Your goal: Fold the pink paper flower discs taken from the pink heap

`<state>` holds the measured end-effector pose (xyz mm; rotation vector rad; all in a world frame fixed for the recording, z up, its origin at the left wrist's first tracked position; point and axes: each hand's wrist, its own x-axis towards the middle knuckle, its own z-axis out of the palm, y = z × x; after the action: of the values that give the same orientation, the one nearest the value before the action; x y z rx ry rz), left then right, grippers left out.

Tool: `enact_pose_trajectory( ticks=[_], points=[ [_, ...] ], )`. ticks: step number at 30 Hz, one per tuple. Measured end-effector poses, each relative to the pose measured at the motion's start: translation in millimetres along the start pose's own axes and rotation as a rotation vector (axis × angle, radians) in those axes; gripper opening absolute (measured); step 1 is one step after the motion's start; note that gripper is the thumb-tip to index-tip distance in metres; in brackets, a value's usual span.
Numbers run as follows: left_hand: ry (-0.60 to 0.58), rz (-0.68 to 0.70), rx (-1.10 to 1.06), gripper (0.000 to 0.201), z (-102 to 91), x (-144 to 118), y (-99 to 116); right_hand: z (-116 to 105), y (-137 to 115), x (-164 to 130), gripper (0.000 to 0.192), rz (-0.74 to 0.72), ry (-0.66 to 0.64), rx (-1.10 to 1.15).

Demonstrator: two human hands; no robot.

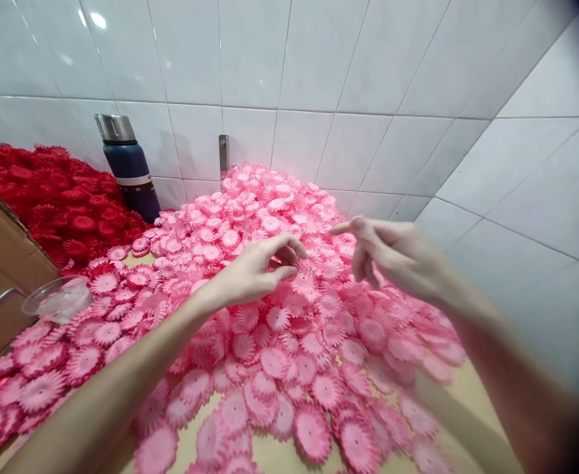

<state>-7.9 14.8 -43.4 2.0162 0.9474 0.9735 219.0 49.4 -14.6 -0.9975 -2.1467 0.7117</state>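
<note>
My left hand (264, 263) hovers over the middle of a large heap of pink flower-shaped discs (274, 362). Its fingers curve toward the thumb with a gap between, and nothing shows in them. To its right, my right hand (385, 247) is held above the heap's right slope. One finger stretches out to the left while the others hang loosely bent. I see nothing held in it, and its wrist and forearm are blurred. The discs have frilled, darker pink edges and small centre holes; many lie in overlapping layers.
A pile of red discs (72, 204) rises at the back left, beside a dark blue bottle (131, 174) with a steel cap. A cardboard box (7, 276) and a clear plastic lid-like dish (59, 299) are at the left. White tiled walls (309, 59) bound the back and right.
</note>
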Motion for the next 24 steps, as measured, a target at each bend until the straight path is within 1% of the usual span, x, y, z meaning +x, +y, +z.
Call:
enact_pose_trajectory(
  ticks=[1, 2, 3, 4, 5, 7, 9, 11, 18, 24],
  points=[
    [0.01, -0.004, -0.016, 0.013, -0.4, 0, 0, 6, -4, -1, 0.041, -0.046, -0.068, -0.018],
    [0.02, -0.008, -0.03, 0.013, -0.5, 0, 0, 12, -7, -2, 0.034, -0.094, -0.123, -0.034],
    [0.03, -0.013, -0.043, 0.012, -0.4, 0, 0, 18, -9, -2, 0.029, -0.128, -0.14, -0.038],
    [0.039, -0.017, -0.056, 0.011, -0.3, 1, 1, 24, -10, -2, 0.032, -0.157, -0.142, -0.025],
    [0.044, -0.022, -0.069, 0.01, -0.1, 1, 1, 29, -10, -1, 0.035, -0.173, -0.126, 0.007],
    [0.043, -0.034, -0.09, 0.009, -0.2, 0, 2, 35, -8, 0, 0.036, -0.141, -0.089, 0.12],
    [0.04, -0.042, -0.103, 0.011, -0.7, 0, 3, 37, -5, 1, 0.033, -0.081, -0.073, 0.234],
    [0.039, -0.047, -0.107, 0.015, -1.5, 0, 4, 35, -2, 2, 0.03, -0.059, -0.078, 0.28],
    [-0.031, -0.145, -0.239, 0.032, -1.6, -2, 3, 36, -3, 0, 0.024, -0.069, -0.042, 0.205],
    [-0.02, -0.156, -0.317, 0.031, 5.7, -1, -4, 41, -10, -2, 0.019, -0.13, -0.018, 0.177]
  ],
)
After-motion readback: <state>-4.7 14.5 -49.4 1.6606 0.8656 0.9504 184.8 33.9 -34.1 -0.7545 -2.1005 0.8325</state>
